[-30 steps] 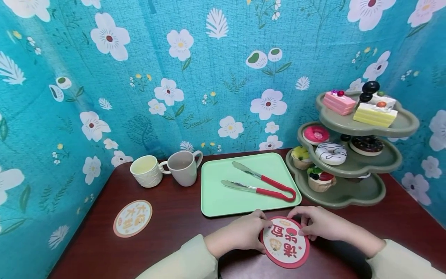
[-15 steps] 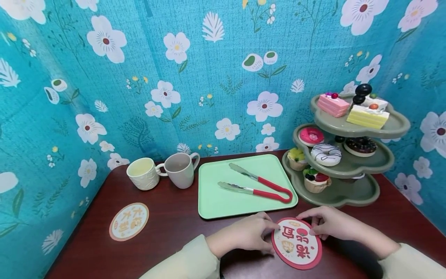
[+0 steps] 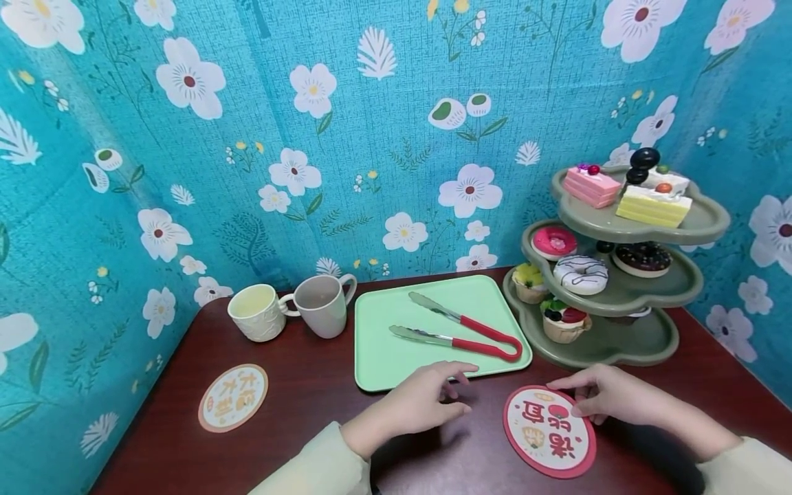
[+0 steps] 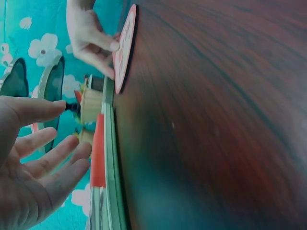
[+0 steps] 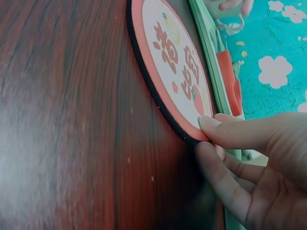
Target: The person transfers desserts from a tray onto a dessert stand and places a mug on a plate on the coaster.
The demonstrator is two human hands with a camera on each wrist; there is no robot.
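Observation:
A round red-rimmed coaster (image 3: 549, 432) with red lettering and a black underside lies at the table's front right. My right hand (image 3: 619, 399) pinches its right edge; in the right wrist view the thumb rests on top of the coaster (image 5: 168, 62) and a finger sits at its rim. My left hand (image 3: 421, 405) hovers left of the coaster, near the tray's front edge, fingers spread and holding nothing. The left wrist view shows this left hand (image 4: 36, 167) apart from the coaster (image 4: 125, 52). An orange-rimmed coaster (image 3: 233, 398) lies at the far left.
Red-handled tongs (image 3: 482, 344) lie on a green tray (image 3: 377, 368) at the middle back. A cream mug (image 3: 256, 315) and a grey mug (image 3: 323, 309) stand to its left. The three-tier stand (image 3: 643, 344) at right bears toy cakes, donuts and tarts.
Both hands moved the red-rimmed coaster to the right. My left hand then let go of it and drew back leftward, while my right hand keeps its pinch.

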